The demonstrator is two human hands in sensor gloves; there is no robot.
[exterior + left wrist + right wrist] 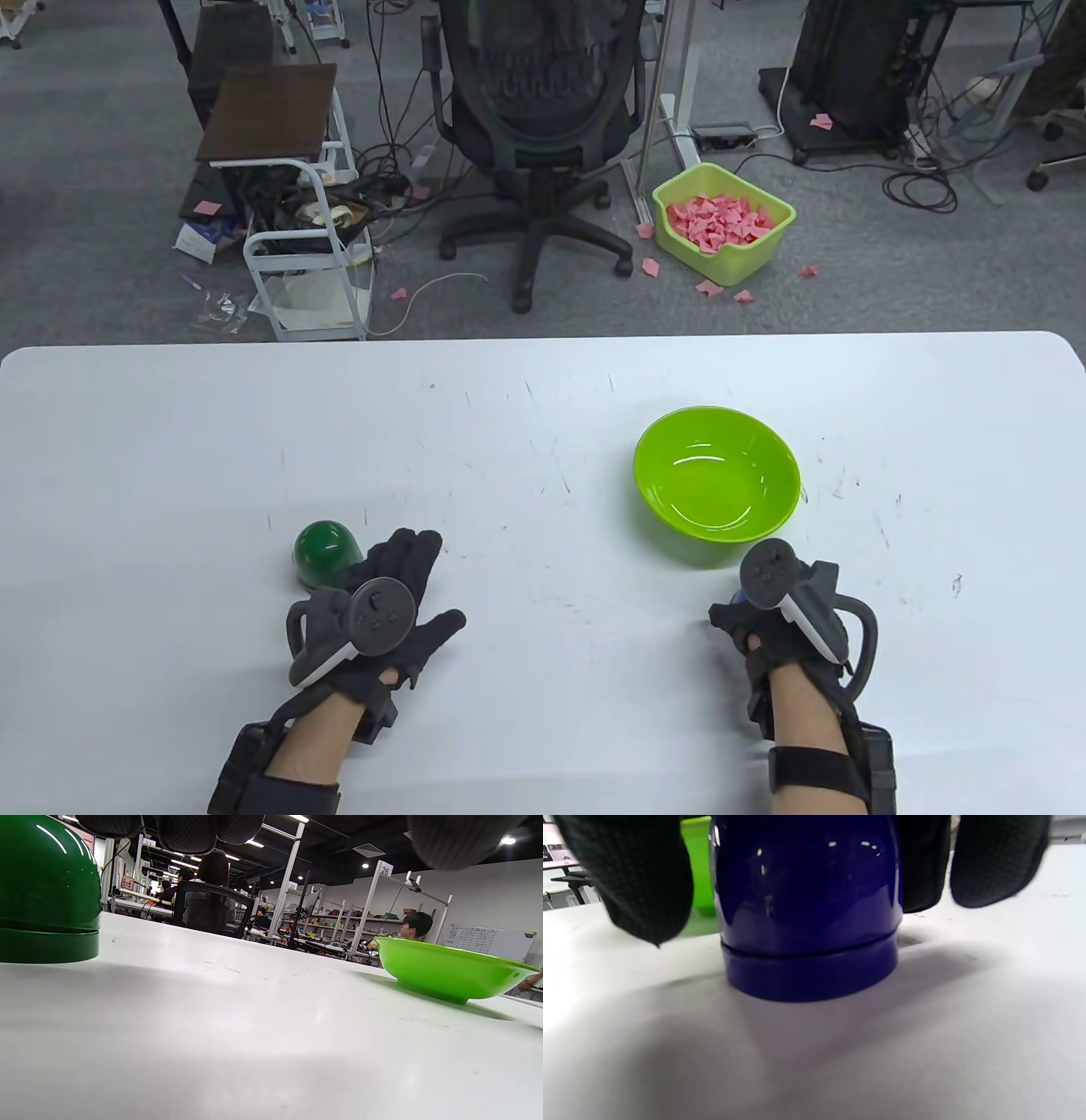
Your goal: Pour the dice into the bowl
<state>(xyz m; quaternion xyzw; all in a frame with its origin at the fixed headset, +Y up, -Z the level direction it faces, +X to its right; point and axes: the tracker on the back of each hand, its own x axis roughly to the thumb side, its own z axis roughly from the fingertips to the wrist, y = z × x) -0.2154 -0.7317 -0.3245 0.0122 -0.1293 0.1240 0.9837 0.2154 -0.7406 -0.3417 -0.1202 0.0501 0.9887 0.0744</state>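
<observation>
A lime green bowl stands empty on the white table, right of centre; it also shows in the left wrist view. A dark green dome cup stands mouth down at front left and looms in the left wrist view. My left hand lies open just right of it, fingers spread, apart from it. A blue cup stands mouth down on the table. My right hand curls around it: fingers on its right, thumb a sliver off its left. No dice show.
The bowl sits just beyond my right hand. Off the table's far edge are an office chair, a small white cart and a green bin of pink paper pieces on the floor.
</observation>
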